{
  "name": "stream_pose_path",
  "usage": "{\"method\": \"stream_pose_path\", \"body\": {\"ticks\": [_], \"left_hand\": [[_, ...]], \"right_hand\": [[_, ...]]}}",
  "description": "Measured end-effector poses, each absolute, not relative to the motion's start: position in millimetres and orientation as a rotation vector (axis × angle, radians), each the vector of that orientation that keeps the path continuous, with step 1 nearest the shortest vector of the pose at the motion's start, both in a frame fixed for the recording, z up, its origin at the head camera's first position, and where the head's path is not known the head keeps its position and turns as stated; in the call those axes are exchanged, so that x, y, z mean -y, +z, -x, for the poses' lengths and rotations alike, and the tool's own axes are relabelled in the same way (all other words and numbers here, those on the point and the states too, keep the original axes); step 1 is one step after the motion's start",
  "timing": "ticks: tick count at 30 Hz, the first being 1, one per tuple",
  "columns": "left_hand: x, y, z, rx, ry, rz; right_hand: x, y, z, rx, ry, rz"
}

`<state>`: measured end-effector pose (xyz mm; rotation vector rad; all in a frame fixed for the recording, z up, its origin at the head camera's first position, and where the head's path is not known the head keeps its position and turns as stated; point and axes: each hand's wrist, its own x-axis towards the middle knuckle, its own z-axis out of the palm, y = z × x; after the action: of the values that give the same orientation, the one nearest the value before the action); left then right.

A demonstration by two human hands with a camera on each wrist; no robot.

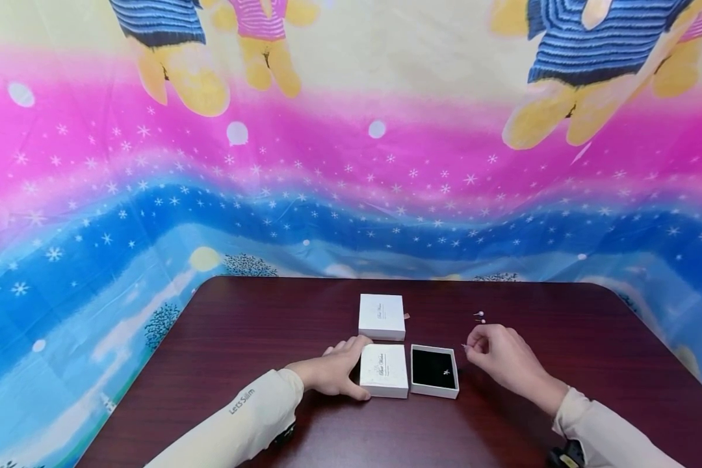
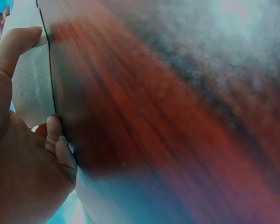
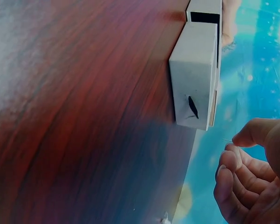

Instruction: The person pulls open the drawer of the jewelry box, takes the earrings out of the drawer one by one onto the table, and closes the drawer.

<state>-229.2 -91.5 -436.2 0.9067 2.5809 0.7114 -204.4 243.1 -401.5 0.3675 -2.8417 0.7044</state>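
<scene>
Thin pin (image 3: 227,140) is pinched in my right hand (image 1: 506,361), just beside the black-lined tray (image 1: 434,392); my left hand (image 1: 331,372) grips the nearer printed box (image 1: 384,372). Slack fingertips could drop it.

Pink-and-blue printed fabric backdrop (image 1: 327,162): was brightly, evenly lit beyond both grips.
Dark red-brown wood-grain tabletop (image 1: 251,312): showed a soft sheen between the grips in the head view; whitish, blurry glare covered it well away from each grip in the wrist views.
White square cardboard box (image 1: 384,367) in the left hand (image 1: 333,374): looked brightest on top.
Thin pale pin (image 3: 227,140) pinched in the right hand (image 1: 503,357): appeared too small for sharp detail.
</scene>
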Motion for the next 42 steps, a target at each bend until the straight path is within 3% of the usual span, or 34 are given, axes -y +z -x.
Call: {"method": "stream_pose_path", "body": {"ticks": [42], "left_hand": [[92.2,-438.2,229.4,-2.582,0.703,-0.918]], "right_hand": [[-290.8,-425.7,208.0,3.008,0.874,-0.186]]}}
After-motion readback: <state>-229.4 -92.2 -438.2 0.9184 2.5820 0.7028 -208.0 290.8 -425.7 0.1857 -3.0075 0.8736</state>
